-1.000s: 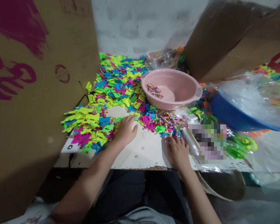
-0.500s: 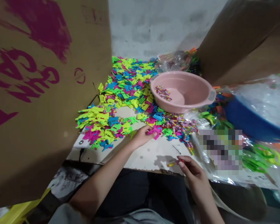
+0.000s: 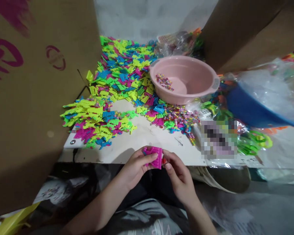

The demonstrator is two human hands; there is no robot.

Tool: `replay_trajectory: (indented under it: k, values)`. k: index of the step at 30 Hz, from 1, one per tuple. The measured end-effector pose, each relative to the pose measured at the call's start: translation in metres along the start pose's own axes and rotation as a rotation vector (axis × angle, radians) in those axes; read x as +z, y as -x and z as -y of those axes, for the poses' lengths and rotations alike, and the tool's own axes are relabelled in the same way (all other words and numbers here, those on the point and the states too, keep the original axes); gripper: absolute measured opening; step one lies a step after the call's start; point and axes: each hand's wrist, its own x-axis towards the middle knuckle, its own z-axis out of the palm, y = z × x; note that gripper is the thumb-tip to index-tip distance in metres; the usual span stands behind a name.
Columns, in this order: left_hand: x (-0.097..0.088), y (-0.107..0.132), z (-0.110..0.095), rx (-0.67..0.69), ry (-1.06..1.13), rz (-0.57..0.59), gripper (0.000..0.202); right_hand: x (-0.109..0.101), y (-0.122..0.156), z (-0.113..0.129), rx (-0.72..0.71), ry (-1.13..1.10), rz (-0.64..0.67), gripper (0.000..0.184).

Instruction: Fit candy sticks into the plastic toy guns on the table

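Observation:
My left hand (image 3: 134, 167) is closed on a pink ridged plastic piece (image 3: 155, 157), held over the near table edge. My right hand (image 3: 175, 171) pinches a small red piece (image 3: 164, 160) right against the pink one. Behind them a heap of green, yellow, blue and pink plastic pieces (image 3: 117, 85) covers the white table (image 3: 142, 140). A strip of small multicoloured beads (image 3: 182, 122) lies to the right of the heap. A pink basin (image 3: 205, 93) behind it holds a few beads.
A tall cardboard box (image 3: 26, 98) stands at the left, another cardboard box (image 3: 247, 29) at the back right. A blue tub (image 3: 247, 112) with clear plastic bags stands at the right, with bagged green rings (image 3: 254, 143) in front of it.
My left hand lifted a pink piece from the heap and brought it to the near table edge. My right hand picked up a small red piece and moved left to meet it.

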Motion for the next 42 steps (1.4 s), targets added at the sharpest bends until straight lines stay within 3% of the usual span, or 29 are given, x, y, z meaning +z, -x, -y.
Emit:
replay_trajectory:
  k: [4,9,12,16,22,31,42]
  values:
    - [-0.003,0.001,0.001,-0.005,-0.043,-0.013,0.037,0.002,0.002,0.000,0.026,-0.046,-0.046,0.017]
    - [-0.011,0.002,-0.001,-0.027,-0.137,0.019,0.036,-0.003,0.000,0.003,0.025,-0.053,0.029,0.020]
    - [-0.014,0.003,-0.002,-0.026,-0.172,0.042,0.034,-0.005,0.001,0.004,-0.004,-0.024,0.078,0.016]
    - [-0.010,0.008,-0.001,-0.019,-0.122,0.026,0.034,-0.001,0.005,0.002,-0.080,0.051,0.046,0.002]
    - [-0.003,0.012,0.006,0.045,-0.065,-0.028,0.033,0.010,0.010,-0.005,-0.120,0.040,-0.060,0.005]
    - [-0.010,0.014,-0.005,0.040,-0.221,0.083,0.038,-0.005,0.008,0.004,-0.176,0.029,0.116,0.008]
    - [-0.006,0.021,-0.008,0.171,-0.364,-0.006,0.030,-0.003,0.008,0.002,-0.155,-0.012,0.104,0.016]
